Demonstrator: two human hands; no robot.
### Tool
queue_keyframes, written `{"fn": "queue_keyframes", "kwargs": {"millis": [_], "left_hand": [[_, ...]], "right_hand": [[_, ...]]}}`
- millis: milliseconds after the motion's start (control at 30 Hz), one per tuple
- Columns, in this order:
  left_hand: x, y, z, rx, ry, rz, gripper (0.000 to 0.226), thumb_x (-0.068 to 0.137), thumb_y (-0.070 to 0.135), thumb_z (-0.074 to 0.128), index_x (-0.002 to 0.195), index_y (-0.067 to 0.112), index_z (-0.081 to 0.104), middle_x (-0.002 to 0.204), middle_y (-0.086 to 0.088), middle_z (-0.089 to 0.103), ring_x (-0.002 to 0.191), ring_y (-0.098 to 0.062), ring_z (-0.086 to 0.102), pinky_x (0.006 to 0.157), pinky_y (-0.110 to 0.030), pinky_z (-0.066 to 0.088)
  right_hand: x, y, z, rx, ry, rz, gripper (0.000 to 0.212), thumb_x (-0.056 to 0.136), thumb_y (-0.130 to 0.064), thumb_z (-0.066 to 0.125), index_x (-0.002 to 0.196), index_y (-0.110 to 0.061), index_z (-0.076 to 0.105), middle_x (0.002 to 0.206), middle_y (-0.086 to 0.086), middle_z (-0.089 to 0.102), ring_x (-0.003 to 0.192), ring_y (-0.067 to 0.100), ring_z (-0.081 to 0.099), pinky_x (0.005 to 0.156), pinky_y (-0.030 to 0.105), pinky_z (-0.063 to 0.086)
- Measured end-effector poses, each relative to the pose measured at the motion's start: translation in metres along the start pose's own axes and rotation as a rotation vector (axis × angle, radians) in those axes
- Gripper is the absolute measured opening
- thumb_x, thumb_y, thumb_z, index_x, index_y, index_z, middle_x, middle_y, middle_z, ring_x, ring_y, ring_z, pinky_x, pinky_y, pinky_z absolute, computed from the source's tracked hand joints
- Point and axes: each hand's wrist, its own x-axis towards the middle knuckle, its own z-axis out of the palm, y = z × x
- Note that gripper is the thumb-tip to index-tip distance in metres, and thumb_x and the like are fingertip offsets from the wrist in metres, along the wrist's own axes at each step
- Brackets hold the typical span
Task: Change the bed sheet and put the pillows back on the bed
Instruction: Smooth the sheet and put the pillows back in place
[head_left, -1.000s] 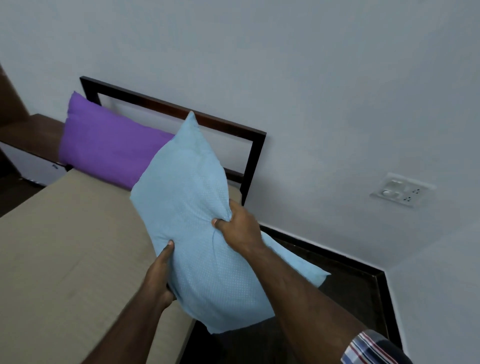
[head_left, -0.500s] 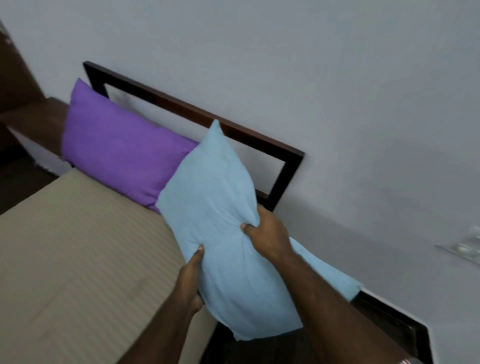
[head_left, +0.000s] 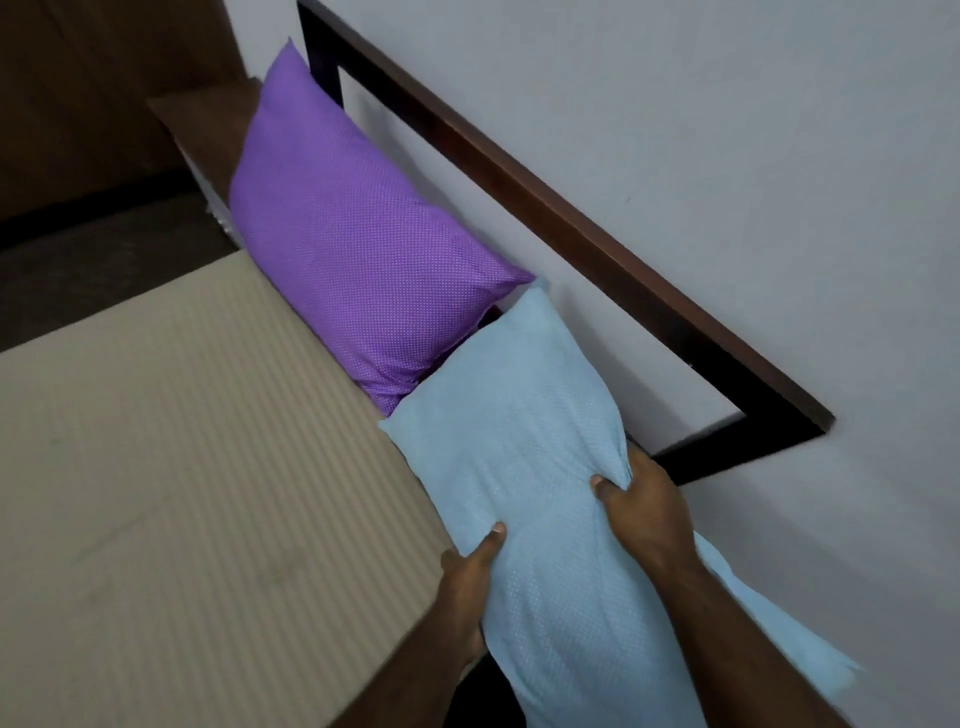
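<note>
Since half a second ago the light blue pillow (head_left: 524, 467) has come down from upright toward the headboard (head_left: 561, 208), its top corner now touching the purple pillow (head_left: 353, 244) that leans there. In the head view the left hand (head_left: 467, 587) grips the pillow's near edge with the thumb on top, the right hand (head_left: 644, 509) pinches a bunch of its cover, and the pillow's lower end hangs past the side of the beige striped bed sheet (head_left: 182, 467); no writing or label is readable on anything
</note>
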Motion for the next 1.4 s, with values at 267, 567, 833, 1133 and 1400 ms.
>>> {"fn": "queue_keyframes", "kwargs": {"millis": [267, 567, 833, 1133, 1400], "left_hand": [[0.081, 0.02, 0.071, -0.053, 0.188, 0.163, 0.072, 0.079, 0.037, 0.084, 0.132, 0.027, 0.037, 0.122, 0.009, 0.056, 0.107, -0.013, 0.056, 0.106, -0.043, 0.045], [0.139, 0.092, 0.059, 0.038, 0.252, 0.338, 0.074, 0.076, 0.047, 0.084, 0.137, 0.032, 0.047, 0.131, 0.01, 0.06, 0.117, -0.017, 0.06, 0.105, -0.051, 0.048], [0.107, 0.11, 0.039, 0.373, 0.16, -0.008, 0.096, 0.076, 0.078, 0.063, 0.153, 0.037, 0.024, 0.153, 0.003, 0.04, 0.12, -0.025, 0.053, 0.081, -0.049, 0.058], [0.122, 0.205, -0.043, 0.412, 0.357, 0.239, 0.041, 0.099, 0.054, 0.051, 0.1, 0.014, 0.059, 0.102, -0.01, 0.065, 0.081, -0.021, 0.06, 0.067, -0.031, 0.045], [0.184, 0.289, -0.076, 0.29, 0.402, 0.466, 0.022, 0.097, 0.037, 0.062, 0.098, 0.016, 0.065, 0.096, 0.002, 0.067, 0.077, -0.009, 0.06, 0.064, -0.025, 0.042]], "right_hand": [[0.132, 0.035, 0.024, 0.063, -0.119, -0.123, 0.031, 0.095, -0.022, 0.059, 0.125, -0.021, 0.062, 0.113, -0.005, 0.067, 0.104, 0.018, 0.063, 0.093, 0.039, 0.052], [0.223, -0.012, 0.079, 0.019, -0.064, -0.388, 0.039, 0.086, -0.033, 0.057, 0.121, -0.015, 0.062, 0.117, 0.008, 0.065, 0.107, 0.03, 0.062, 0.091, 0.044, 0.052], [0.216, -0.008, 0.064, -0.133, -0.091, -0.226, 0.071, 0.08, -0.05, 0.07, 0.137, -0.014, 0.048, 0.132, 0.012, 0.058, 0.121, 0.036, 0.055, 0.101, 0.05, 0.046], [0.217, -0.142, 0.077, -0.119, -0.066, -0.474, 0.08, 0.089, -0.039, 0.069, 0.155, -0.021, 0.028, 0.156, 0.005, 0.038, 0.142, 0.026, 0.037, 0.113, 0.041, 0.034], [0.29, -0.228, 0.153, -0.19, -0.093, -0.659, 0.079, 0.09, -0.04, 0.07, 0.154, -0.013, 0.033, 0.156, 0.009, 0.039, 0.143, 0.027, 0.037, 0.115, 0.036, 0.032]]}}
